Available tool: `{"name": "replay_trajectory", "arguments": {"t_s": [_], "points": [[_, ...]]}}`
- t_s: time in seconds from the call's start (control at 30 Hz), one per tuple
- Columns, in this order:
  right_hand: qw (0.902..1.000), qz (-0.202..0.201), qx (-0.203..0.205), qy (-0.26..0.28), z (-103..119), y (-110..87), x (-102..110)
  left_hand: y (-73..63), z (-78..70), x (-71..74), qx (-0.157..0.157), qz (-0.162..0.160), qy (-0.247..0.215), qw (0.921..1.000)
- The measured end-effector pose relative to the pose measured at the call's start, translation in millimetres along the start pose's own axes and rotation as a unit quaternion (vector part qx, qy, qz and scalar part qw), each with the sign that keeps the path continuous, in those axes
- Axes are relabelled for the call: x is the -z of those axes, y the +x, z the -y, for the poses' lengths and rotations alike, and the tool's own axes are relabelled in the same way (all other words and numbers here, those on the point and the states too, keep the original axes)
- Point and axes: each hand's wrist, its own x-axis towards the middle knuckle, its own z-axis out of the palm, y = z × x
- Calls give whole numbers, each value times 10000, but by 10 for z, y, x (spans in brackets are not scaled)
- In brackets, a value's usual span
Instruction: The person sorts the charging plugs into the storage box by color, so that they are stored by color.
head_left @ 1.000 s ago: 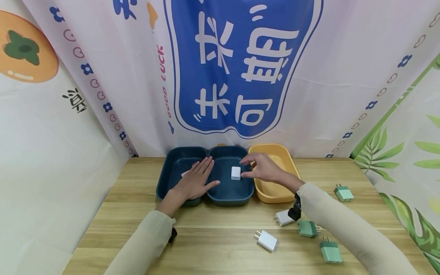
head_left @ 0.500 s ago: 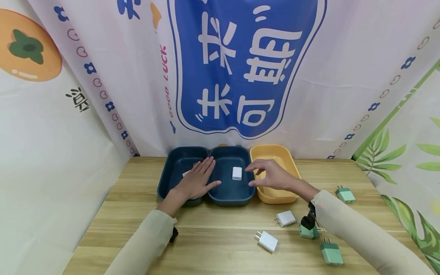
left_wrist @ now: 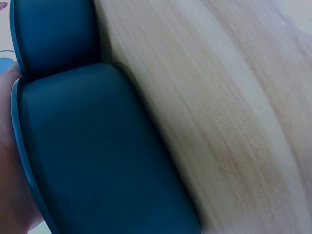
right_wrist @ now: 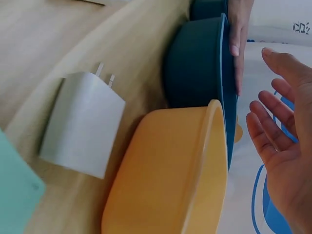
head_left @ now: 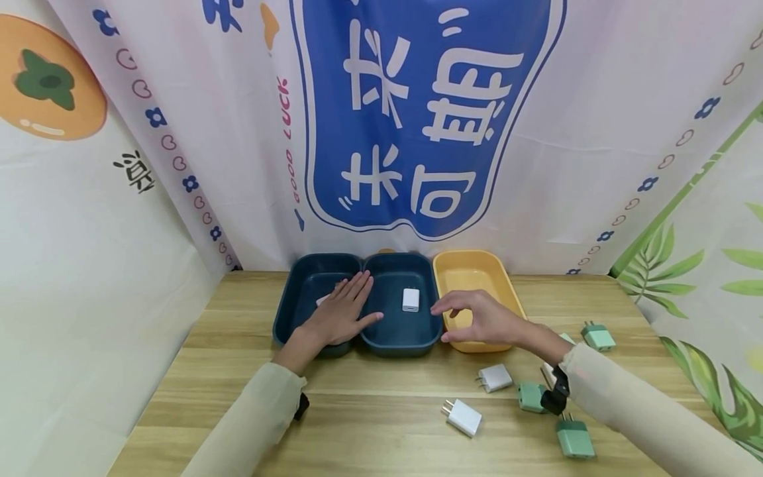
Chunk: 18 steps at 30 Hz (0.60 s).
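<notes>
A: While the right hand (head_left: 479,318) hangs over the yellow bin (head_left: 477,268), what's its grip?
B: Free. Thumb and fingers well parted, loosely bent, bare palm in the right wrist view.
A: And the left hand (head_left: 338,317)?
B: Laid across the left navy bin (head_left: 297,305), fingers straight, grasping nothing I can see.
A: The white wall charger (head_left: 410,300)?
B: In the middle navy bin (head_left: 387,331), near its center. Plain boxy block, rounded edges, dark port slot on the near end, prongs faint at the far end.
A: On the wood table (head_left: 357,430)?
B: Two loose white chargers (head_left: 463,418), prongs leftward; two-tone green chargers (head_left: 575,440) further right.
</notes>
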Motion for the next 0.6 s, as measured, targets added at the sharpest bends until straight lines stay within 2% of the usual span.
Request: {"name": "replay_trajectory", "arguments": {"t_s": [0.27,0.6], "points": [[9981,228,571,99,62,-153,-73,-2,-15,15,30,46,58,10000],[9950,567,774,270,124,-346,-142,6,-8,11,58,49,13,10000]]}}
